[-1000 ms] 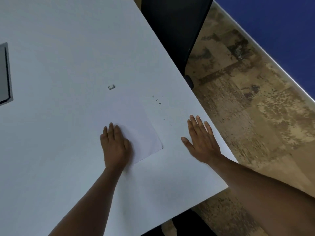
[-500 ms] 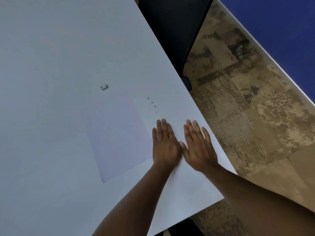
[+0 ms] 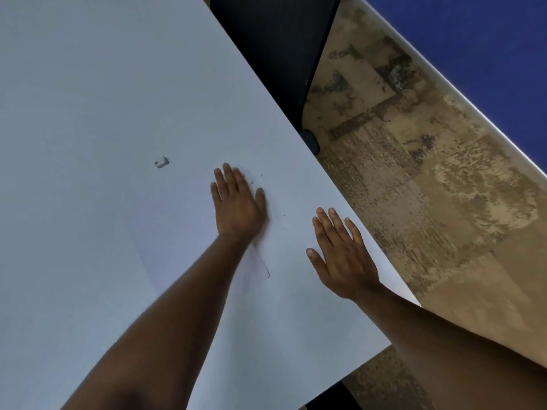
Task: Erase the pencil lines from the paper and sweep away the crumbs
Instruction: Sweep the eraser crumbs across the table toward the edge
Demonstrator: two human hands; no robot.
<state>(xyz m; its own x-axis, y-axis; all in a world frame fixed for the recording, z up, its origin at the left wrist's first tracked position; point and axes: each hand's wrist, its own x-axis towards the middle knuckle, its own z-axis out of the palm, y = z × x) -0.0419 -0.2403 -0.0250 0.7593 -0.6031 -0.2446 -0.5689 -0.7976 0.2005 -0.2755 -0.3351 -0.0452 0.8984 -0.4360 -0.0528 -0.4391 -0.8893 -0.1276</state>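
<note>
Paper (image 3: 189, 238) looks clean; crumbs (image 3: 257, 180) remain (few), both flat, empty hands, left hand (image 3: 236, 205) and right hand (image 3: 340, 258), on the worktop (image 3: 88, 84).

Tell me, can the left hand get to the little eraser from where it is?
Probably yes. The left hand lies flat and empty on the paper, and the eraser sits just beyond its fingers, to their left, on bare table with nothing between them.

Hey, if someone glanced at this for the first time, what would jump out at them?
Two bare hands lie flat on the white table: the left hand at the paper edge beside dark crumbs, the right hand near the table's edge. A small eraser lies alone farther back.
</note>
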